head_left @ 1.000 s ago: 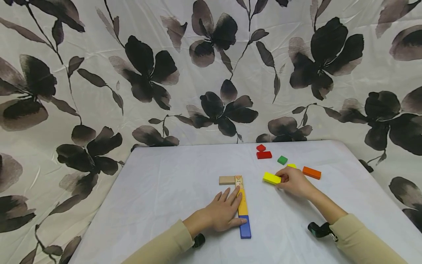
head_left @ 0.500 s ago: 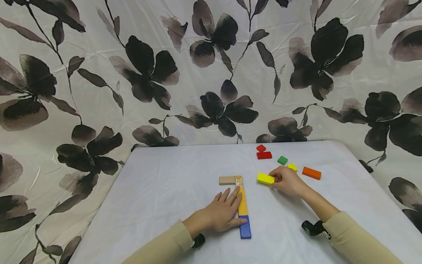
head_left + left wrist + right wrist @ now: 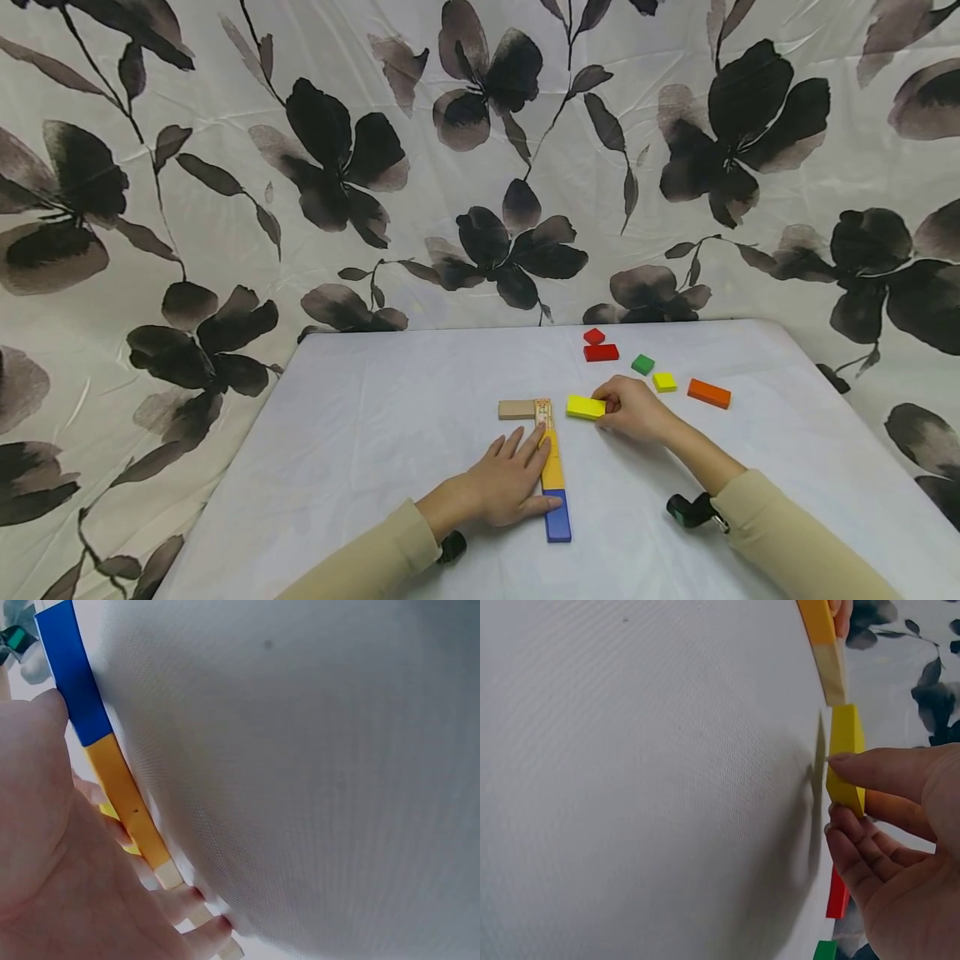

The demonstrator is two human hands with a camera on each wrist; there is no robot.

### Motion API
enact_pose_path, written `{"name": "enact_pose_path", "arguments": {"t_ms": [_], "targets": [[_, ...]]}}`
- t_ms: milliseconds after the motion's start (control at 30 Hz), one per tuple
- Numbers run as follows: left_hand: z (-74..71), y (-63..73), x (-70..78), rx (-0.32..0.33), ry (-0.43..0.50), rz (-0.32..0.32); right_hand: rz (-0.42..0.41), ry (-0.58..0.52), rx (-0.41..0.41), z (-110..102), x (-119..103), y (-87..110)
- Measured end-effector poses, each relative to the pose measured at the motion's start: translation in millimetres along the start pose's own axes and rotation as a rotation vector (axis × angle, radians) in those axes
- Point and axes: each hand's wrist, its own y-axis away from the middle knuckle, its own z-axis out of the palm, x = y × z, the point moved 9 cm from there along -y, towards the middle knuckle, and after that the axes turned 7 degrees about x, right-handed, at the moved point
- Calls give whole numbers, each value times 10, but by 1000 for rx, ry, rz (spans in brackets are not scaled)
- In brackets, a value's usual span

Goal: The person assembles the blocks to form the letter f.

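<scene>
My right hand [image 3: 637, 410] pinches a long yellow block [image 3: 585, 407] by its right end, thumb on the near side. The right wrist view shows the same yellow block [image 3: 845, 750] between thumb and fingers. The block lies just right of a column of blocks: a blue block [image 3: 558, 523] nearest me, an orange-yellow block [image 3: 552, 467] beyond it, then a pale patterned wooden block [image 3: 543, 412]. A plain wooden block [image 3: 516, 410] extends left from the column's far end. My left hand [image 3: 502, 487] rests with spread fingers along the column, thumb on the blue block.
On the right of the white table [image 3: 360, 467] lie a small yellow block [image 3: 664, 382], an orange block [image 3: 708, 393] and a green block [image 3: 642, 364]. Farther back sit a red block [image 3: 601, 352] and a small red piece [image 3: 594, 336]. A floral cloth [image 3: 420, 167] hangs behind.
My right hand has carried the long yellow block left, close to the column's far end, uncovering the small yellow block. My left hand and the column have stayed in place.
</scene>
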Motion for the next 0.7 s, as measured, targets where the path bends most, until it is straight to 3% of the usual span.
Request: {"name": "enact_pose_path", "arguments": {"t_ms": [700], "targets": [[-9,7,4,-1,17,-12,-47,12,-54,167,-61,-150]]}}
